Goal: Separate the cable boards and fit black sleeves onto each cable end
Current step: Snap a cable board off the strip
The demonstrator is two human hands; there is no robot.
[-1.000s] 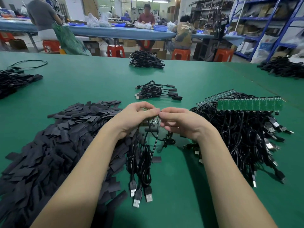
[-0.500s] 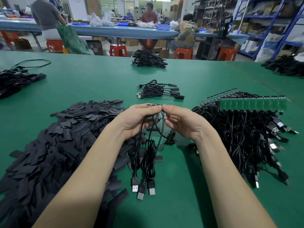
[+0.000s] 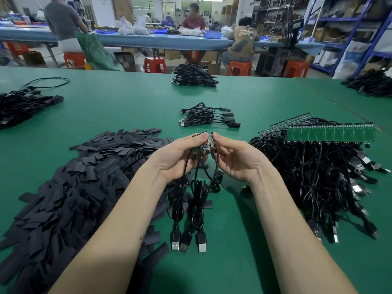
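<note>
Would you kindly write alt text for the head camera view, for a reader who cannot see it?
Above a green table, the left hand and right hand pinch small circuit boards whose black cables hang down to the table. A heap of black sleeves lies left, a pile of cables on uncut board strips right.

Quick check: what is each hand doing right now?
Left hand: pinches a few joined cable boards.
Right hand: pinches one board at the end.

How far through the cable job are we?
Early. Done: a small sleeved bundle lies ahead. In hand: left hand and right hand pinch small boards, pulling them apart. Left: a large cable heap with uncut board strip and the sleeve pile.
</note>
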